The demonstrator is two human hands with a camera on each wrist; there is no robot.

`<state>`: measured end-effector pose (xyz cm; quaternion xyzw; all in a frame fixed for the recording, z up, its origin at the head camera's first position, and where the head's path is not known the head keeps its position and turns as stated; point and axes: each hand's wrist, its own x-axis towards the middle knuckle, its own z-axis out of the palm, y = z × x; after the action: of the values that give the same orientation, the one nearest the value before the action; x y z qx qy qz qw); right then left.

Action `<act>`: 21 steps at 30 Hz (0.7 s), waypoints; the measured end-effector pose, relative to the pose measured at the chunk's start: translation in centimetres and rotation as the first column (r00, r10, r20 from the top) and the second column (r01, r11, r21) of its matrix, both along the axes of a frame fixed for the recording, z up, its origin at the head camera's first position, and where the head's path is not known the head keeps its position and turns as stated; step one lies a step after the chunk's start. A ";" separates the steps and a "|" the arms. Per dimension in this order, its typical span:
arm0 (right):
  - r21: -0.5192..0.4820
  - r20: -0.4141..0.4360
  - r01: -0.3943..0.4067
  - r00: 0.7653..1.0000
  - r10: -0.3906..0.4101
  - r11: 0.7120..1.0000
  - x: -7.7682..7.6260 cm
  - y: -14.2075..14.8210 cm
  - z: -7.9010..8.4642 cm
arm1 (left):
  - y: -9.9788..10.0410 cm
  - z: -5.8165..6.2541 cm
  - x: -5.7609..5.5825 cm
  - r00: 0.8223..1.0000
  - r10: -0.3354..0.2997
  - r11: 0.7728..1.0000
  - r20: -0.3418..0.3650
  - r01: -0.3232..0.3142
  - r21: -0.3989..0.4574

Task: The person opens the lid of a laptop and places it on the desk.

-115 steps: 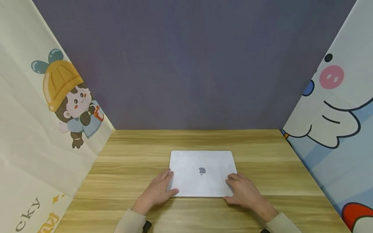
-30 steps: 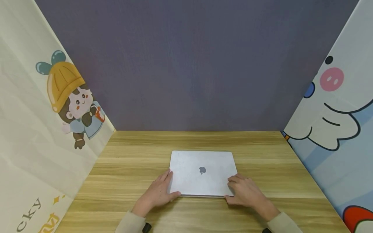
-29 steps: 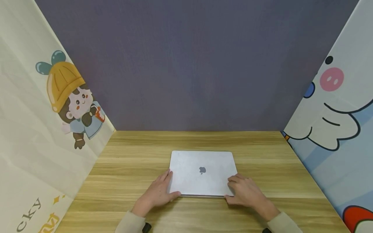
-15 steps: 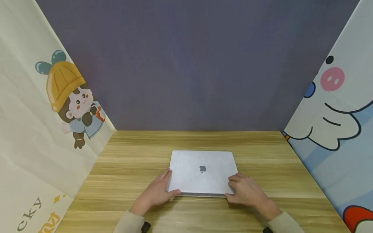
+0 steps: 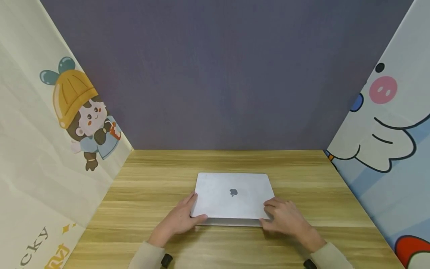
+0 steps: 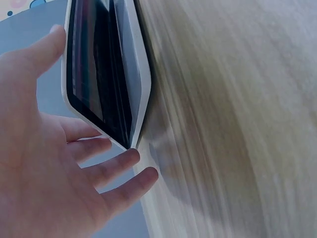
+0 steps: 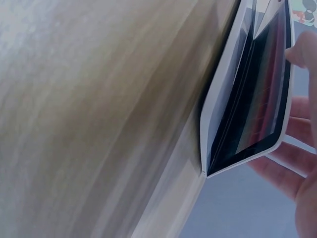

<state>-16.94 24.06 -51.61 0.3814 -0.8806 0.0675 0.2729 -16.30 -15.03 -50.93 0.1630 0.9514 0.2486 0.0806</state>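
Observation:
A silver laptop [image 5: 218,203] sits mid-table with its lid raised a little at the near edge. Below that edge a grey strip of the base [image 5: 231,222] shows in the head view. My left hand [image 5: 178,220] lies at the near left corner, thumb against the lid's front edge, fingers fairly straight along the side. At the opposite corner my right hand [image 5: 287,220] pinches the lid, its thumb at the front edge and its fingers bent at the side. Both wrist views look into the gap, where the dark screen [image 6: 94,84] faces the base.
The wood-grain table [image 5: 161,179] runs back to a dark grey panel [image 5: 228,74]. Sheets printed with cartoon figures form the left wall [image 5: 27,149] and the right wall [image 5: 403,194]. A dark band [image 5: 166,260] shows below the left sleeve.
From flat closed, the lid's near edge has risen and moved back, uncovering a strip of the base. Both hands have moved up slightly with it.

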 end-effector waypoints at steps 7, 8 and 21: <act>-0.049 -0.039 -0.047 0.998 0.045 0.998 -0.4 0.1 0.3 | -0.3 0.1 -0.1 1.000 -0.003 1.000 -0.026 0.004 0.007; -0.053 -0.042 -0.050 0.998 0.048 0.997 -0.5 0.1 0.4 | -0.3 0.1 -0.1 1.000 -0.001 1.000 -0.025 0.001 0.006; -0.109 -0.076 -0.093 0.993 0.085 0.990 -0.6 0.1 1.2 | -0.7 0.0 0.0 0.999 0.017 1.000 -0.049 -0.017 0.002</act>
<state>-17.55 24.16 -50.39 0.4065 -0.8472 0.1155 0.3220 -16.35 -15.74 -50.92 0.1610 0.9542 0.2460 0.0550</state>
